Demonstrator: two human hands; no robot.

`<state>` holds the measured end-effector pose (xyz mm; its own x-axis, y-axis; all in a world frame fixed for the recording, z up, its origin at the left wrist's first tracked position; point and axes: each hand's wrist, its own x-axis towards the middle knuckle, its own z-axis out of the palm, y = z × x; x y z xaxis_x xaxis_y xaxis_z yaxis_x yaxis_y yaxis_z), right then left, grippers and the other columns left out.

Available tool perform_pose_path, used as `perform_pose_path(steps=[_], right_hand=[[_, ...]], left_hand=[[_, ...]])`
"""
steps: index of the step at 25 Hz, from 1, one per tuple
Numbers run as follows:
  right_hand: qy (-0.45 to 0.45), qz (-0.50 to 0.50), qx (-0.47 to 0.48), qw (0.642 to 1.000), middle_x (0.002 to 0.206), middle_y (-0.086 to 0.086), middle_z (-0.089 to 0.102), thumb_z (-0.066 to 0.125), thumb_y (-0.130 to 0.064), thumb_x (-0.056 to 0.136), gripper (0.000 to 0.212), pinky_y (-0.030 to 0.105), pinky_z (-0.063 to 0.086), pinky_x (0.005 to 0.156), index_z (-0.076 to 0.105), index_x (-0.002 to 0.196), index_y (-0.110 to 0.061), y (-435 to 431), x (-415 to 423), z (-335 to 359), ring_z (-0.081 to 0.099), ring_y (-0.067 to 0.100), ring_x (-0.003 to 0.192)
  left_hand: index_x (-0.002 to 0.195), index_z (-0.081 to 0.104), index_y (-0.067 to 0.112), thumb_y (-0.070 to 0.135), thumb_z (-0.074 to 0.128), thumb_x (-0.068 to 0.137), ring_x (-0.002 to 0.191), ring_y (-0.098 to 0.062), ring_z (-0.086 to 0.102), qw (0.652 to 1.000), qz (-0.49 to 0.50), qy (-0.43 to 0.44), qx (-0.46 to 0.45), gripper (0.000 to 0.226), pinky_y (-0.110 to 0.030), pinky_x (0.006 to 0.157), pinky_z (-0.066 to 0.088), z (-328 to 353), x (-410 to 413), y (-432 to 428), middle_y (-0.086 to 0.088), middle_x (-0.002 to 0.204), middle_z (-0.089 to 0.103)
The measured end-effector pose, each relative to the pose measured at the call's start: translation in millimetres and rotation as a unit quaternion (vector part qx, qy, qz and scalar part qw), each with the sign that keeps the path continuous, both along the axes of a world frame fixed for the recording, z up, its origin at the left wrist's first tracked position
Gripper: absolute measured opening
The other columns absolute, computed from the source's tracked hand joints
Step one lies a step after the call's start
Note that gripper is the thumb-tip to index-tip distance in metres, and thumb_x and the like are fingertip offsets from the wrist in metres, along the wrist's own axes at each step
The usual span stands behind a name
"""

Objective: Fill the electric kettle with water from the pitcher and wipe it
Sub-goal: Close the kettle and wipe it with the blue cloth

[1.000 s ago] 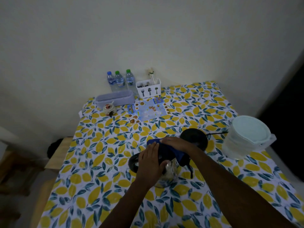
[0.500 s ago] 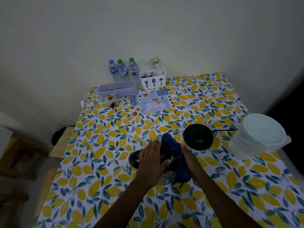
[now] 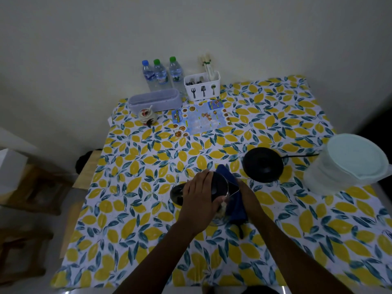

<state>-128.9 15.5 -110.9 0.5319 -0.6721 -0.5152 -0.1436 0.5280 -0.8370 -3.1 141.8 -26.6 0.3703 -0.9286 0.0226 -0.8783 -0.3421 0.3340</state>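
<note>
No text, brand or number is legible. The leaflet (image 3: 200, 120) carries print and food pictures too small to read, and the bottle (image 3: 160, 75) labels are blurred. The cutlery holder (image 3: 202, 85) bears fork, spatula and spoon symbols.

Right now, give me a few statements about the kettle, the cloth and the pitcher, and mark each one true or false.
1. The left hand rests on top of the kettle. True.
2. The kettle sits on its black base. False: the base is bare, beside the kettle.
3. The right hand presses a blue cloth against the kettle's side. True.
4. The pitcher has no lid. False: a pale lid covers it.
5. Three water bottles stand by the wall. True.
</note>
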Motion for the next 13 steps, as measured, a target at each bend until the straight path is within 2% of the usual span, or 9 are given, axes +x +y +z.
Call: perform_pose_path(steps=[1, 2, 4, 5, 6, 8, 10, 13], right_hand=[[-0.013, -0.037, 0.018, 0.999, 0.094, 0.02, 0.063, 0.041, -0.034, 0.1, 0.045, 0.032, 0.054, 0.069, 0.057, 0.121, 0.003, 13, -6, -3, 0.066, 0.021, 0.074], [-0.015, -0.064, 0.027, 0.997, 0.102, 0.021, 0.062, 0.039, -0.026, 0.102, 0.041, 0.025, 0.054, 0.065, 0.052, 0.127, 0.004, 27, -12, -4, 0.065, 0.02, 0.078], [-0.013, -0.082, 0.041, 0.996, 0.132, 0.02, 0.052, 0.039, -0.014, 0.102, 0.04, 0.015, 0.053, 0.067, 0.038, 0.141, -0.003, 56, -18, 2, 0.059, 0.029, 0.106], [-0.016, -0.084, 0.019, 0.996, 0.144, 0.015, 0.043, 0.044, -0.012, 0.101, 0.048, 0.015, 0.053, 0.076, 0.032, 0.147, -0.009, 69, -18, 8, 0.052, 0.031, 0.12], [-0.018, -0.081, -0.035, 0.996, 0.151, 0.007, 0.035, 0.052, -0.015, 0.097, 0.059, 0.021, 0.051, 0.088, 0.026, 0.15, -0.017, 83, -16, 14, 0.045, 0.027, 0.13], [0.008, -0.083, -0.172, 0.982, 0.158, -0.002, 0.021, 0.067, -0.032, 0.084, 0.086, 0.032, 0.036, 0.109, 0.015, 0.152, -0.023, 107, -6, 27, 0.029, 0.015, 0.14], [0.082, -0.096, -0.259, 0.958, 0.16, 0.001, 0.011, 0.069, -0.048, 0.07, 0.107, 0.027, 0.021, 0.112, 0.009, 0.153, -0.016, 120, 7, 29, 0.015, 0.012, 0.143], [0.141, -0.112, -0.289, 0.94, 0.162, 0.005, 0.008, 0.072, -0.056, 0.065, 0.117, 0.033, 0.018, 0.112, 0.005, 0.153, -0.017, 127, 13, 13, 0.011, 0.014, 0.144]], left_hand=[[0.15, 0.015, 0.021, 0.067, 0.02, 0.09, 0.145, -0.021, 0.017, 1.0, 0.0, 0.001, -0.001, 0.075, -0.044, 0.117, 0.013, 1, -1, 0, -0.002, 0.159, 0.021], [0.15, 0.016, 0.021, 0.068, 0.018, 0.089, 0.145, -0.022, 0.017, 1.0, 0.001, 0.003, -0.001, 0.077, -0.044, 0.117, 0.013, 1, -2, 0, -0.002, 0.159, 0.022], [0.15, 0.016, 0.02, 0.067, 0.019, 0.09, 0.145, -0.022, 0.017, 1.0, 0.002, 0.013, 0.003, 0.076, -0.046, 0.116, 0.014, 2, -3, -1, -0.003, 0.159, 0.021], [0.15, 0.015, 0.02, 0.064, 0.022, 0.092, 0.145, -0.023, 0.016, 1.0, 0.001, 0.018, 0.007, 0.073, -0.047, 0.116, 0.014, 3, -1, 0, -0.003, 0.159, 0.02], [0.15, 0.015, 0.02, 0.06, 0.027, 0.095, 0.145, -0.024, 0.016, 1.0, -0.004, 0.023, 0.014, 0.069, -0.048, 0.115, 0.014, 4, 2, -1, -0.003, 0.159, 0.02], [0.15, 0.015, 0.022, 0.052, 0.033, 0.098, 0.144, -0.026, 0.018, 0.999, -0.025, 0.026, 0.039, 0.063, -0.051, 0.113, 0.016, 7, 11, -4, -0.003, 0.159, 0.019], [0.15, 0.013, 0.022, 0.052, 0.033, 0.098, 0.143, -0.029, 0.019, 0.996, -0.052, 0.021, 0.074, 0.063, -0.054, 0.112, 0.017, 11, 22, -10, -0.003, 0.16, 0.017], [0.149, 0.014, 0.022, 0.055, 0.032, 0.097, 0.141, -0.032, 0.019, 0.993, -0.079, 0.006, 0.087, 0.065, -0.055, 0.111, 0.018, 13, 26, -11, -0.004, 0.16, 0.017]])
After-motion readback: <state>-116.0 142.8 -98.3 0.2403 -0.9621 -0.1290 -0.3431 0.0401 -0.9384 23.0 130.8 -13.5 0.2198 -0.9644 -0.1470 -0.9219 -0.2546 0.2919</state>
